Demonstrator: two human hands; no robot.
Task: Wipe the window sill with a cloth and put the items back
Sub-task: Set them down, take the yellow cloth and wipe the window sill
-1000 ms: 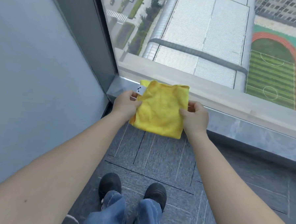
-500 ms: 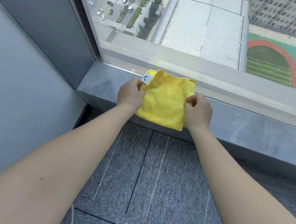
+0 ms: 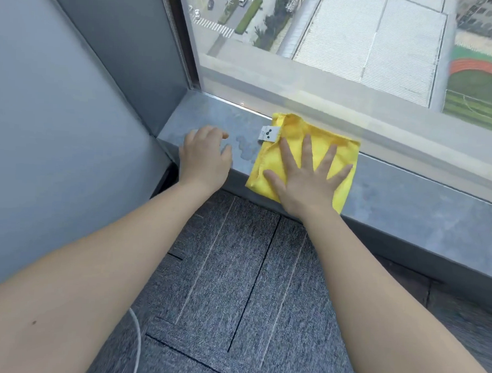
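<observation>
A folded yellow cloth (image 3: 290, 127) with a small white tag lies flat on the grey stone window sill (image 3: 409, 195), close to the glass. My right hand (image 3: 305, 178) presses down on the cloth with its palm flat and fingers spread. My left hand (image 3: 203, 158) rests on the bare sill to the left of the cloth, fingers loosely bent, holding nothing. A damp patch (image 3: 245, 147) shows on the sill between my left hand and the cloth. No other items stand on the visible part of the sill.
The window glass (image 3: 360, 49) rises directly behind the sill. A grey wall panel (image 3: 57, 119) and dark frame close off the sill's left end. Grey carpet tiles (image 3: 234, 271) cover the floor below, with a thin white cable (image 3: 138, 343) at the lower left.
The cloth was held up in both hands; now it lies on the sill under my flat right hand. My left hand let go and moved left onto the sill.
</observation>
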